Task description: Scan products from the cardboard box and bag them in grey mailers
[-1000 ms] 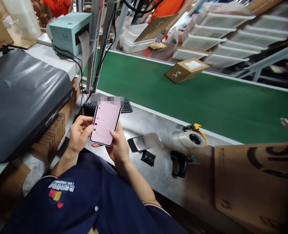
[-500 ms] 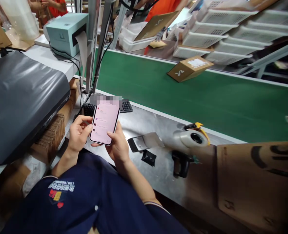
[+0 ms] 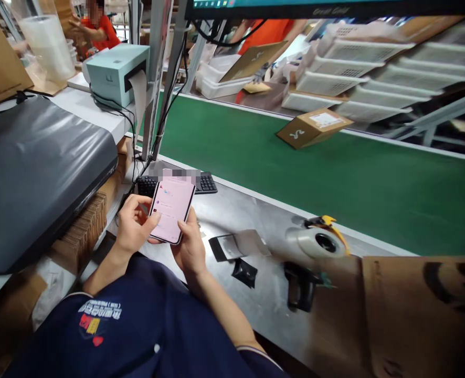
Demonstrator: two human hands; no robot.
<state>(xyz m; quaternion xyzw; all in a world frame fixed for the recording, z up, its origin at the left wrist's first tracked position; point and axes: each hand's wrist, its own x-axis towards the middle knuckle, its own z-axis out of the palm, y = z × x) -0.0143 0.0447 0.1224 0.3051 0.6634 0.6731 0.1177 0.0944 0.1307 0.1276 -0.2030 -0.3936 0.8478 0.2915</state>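
A smartphone (image 3: pixel 172 210) with a lit pinkish screen is held tilted up in front of my body, above the metal table (image 3: pixel 217 310). My left hand (image 3: pixel 136 223) grips its left edge, the thumb lying over the screen. My right hand (image 3: pixel 189 244) is wrapped round the lower right side, its thumb at the screen's edge. Behind the phone a black keyboard (image 3: pixel 207 182) is partly hidden. To the right lie a flat grey-and-black packet (image 3: pixel 238 245), a small black pouch (image 3: pixel 244 273), a tape dispenser with a wide clear roll (image 3: pixel 315 239) and a black handheld scanner (image 3: pixel 300 287).
A green conveyor belt (image 3: pixel 232 131) carries a cardboard box (image 3: pixel 314 127). Left are a label printer (image 3: pixel 116 73), a dark plastic-covered stack (image 3: pixel 39 173) and folded cartons (image 3: pixel 78 231). A large carton (image 3: pixel 421 315) stands right. People in orange (image 3: pixel 106 34) and white baskets (image 3: pixel 327 81) are beyond.
The view has tilted upward, bringing a monitor's lower edge into sight at the top. My left thumb has moved from the phone's edge onto its screen. Both hands still hold the phone.
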